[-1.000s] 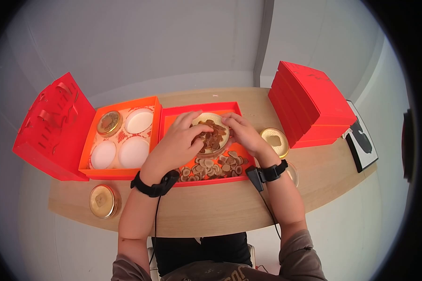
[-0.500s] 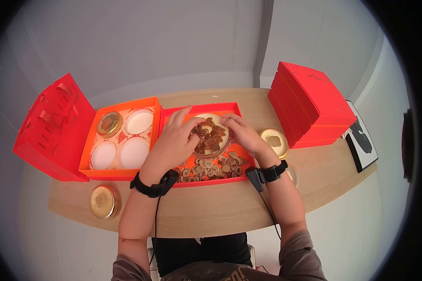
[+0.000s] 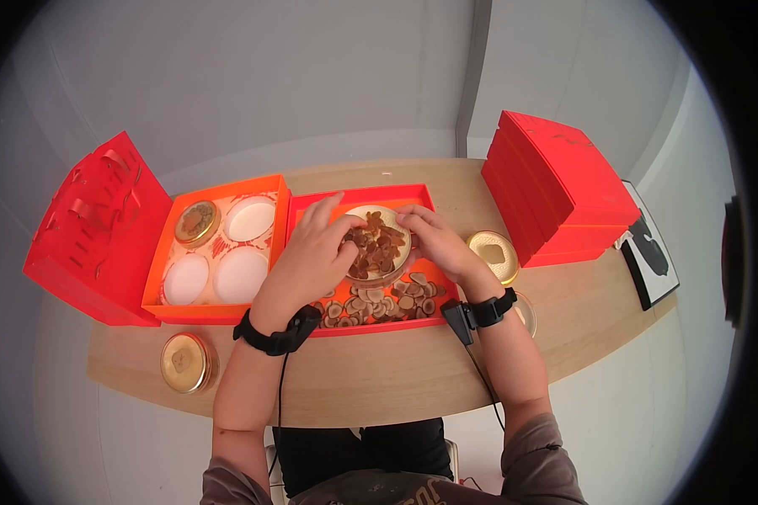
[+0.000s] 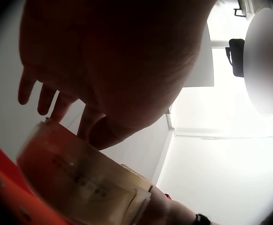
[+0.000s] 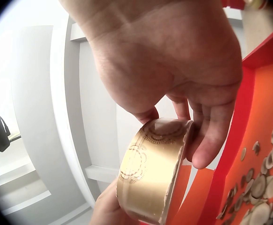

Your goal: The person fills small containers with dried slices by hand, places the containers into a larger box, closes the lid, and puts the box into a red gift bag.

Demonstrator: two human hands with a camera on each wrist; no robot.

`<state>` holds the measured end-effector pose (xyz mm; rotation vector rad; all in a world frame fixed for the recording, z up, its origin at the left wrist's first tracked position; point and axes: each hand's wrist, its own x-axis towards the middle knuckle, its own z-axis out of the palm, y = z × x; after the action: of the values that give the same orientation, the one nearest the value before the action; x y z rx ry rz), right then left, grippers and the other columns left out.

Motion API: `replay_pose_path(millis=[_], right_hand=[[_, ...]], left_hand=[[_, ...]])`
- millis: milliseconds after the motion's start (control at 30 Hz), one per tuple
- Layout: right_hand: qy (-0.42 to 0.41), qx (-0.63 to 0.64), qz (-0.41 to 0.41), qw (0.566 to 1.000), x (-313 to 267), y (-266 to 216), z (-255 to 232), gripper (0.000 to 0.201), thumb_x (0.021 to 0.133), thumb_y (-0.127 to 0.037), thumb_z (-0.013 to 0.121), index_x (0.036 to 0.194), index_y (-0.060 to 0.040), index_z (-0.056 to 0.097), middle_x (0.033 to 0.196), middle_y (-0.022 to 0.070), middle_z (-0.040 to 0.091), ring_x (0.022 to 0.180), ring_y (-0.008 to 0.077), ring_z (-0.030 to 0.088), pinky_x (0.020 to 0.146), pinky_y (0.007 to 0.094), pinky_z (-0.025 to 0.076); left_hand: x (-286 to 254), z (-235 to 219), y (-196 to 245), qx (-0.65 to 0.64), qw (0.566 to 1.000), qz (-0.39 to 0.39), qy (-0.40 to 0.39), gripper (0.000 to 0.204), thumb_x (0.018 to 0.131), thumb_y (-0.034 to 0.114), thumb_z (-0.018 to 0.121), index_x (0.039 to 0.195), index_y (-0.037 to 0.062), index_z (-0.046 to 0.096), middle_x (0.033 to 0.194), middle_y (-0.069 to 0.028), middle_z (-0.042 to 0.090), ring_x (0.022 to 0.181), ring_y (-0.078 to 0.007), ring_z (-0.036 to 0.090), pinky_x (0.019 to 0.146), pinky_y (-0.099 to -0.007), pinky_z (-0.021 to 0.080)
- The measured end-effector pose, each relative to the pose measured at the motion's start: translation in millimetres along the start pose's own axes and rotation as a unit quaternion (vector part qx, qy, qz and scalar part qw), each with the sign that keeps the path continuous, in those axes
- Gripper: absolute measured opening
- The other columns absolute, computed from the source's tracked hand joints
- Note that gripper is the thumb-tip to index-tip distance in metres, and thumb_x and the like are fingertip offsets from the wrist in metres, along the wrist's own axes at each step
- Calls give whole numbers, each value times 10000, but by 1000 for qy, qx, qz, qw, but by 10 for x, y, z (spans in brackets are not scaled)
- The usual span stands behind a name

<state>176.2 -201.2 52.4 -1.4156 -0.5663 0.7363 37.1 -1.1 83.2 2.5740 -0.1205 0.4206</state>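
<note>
My right hand (image 3: 444,247) holds a round, clear-walled jar (image 5: 150,164) by its edge, thumb on one side and fingers on the other. A gold printed band wraps the jar's wall. Thin brown slices (image 3: 376,248) lie inside over a pale, textured base. My left hand (image 3: 313,244) is at the jar's left side, its thumb and index finger at the rim and the other fingers extended. The jar is above a shallow red box (image 3: 362,195) with an orange floor. Pale, dark-edged round slices (image 3: 381,305) are scattered in the box's near half.
Left stands an open orange box (image 3: 153,290) with round white wells, one holding a gold-lidded jar (image 3: 197,222). Another jar (image 3: 185,362) sits near the table's front edge. Right are a gold lid (image 3: 493,257) and stacked red boxes (image 3: 556,189). A red bag (image 3: 93,227) stands far left.
The left hand's fingers have drawn back left from over the brown slices, and its outer fingers have spread. The slices have shifted slightly in the jar. The right hand keeps its hold.
</note>
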Motion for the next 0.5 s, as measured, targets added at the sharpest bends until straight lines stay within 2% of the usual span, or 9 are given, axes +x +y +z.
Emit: replay_pose_path(millis=[300,500], right_hand=[[0,1,-1,1000,-6,-7,11,349,1039,-334,532,1185,-20,577,902,66,615,657,166,648,602,308,578],[-4,-5,-2,1000,9,18,4,346,1040,-335,532,1180,-22,578,901,64,618,678,161,649,606,303,578]], left_hand=[[-8,-10,48,-21,1000,2,-6,357,952,135,503,1286,100,623,1601,-220,335,1498,-389,293,1184,-466,324],[2,77,18,13,1000,26,-12,346,950,133,516,1275,84,626,1609,-219,324,1501,-387,286,1192,-463,317]])
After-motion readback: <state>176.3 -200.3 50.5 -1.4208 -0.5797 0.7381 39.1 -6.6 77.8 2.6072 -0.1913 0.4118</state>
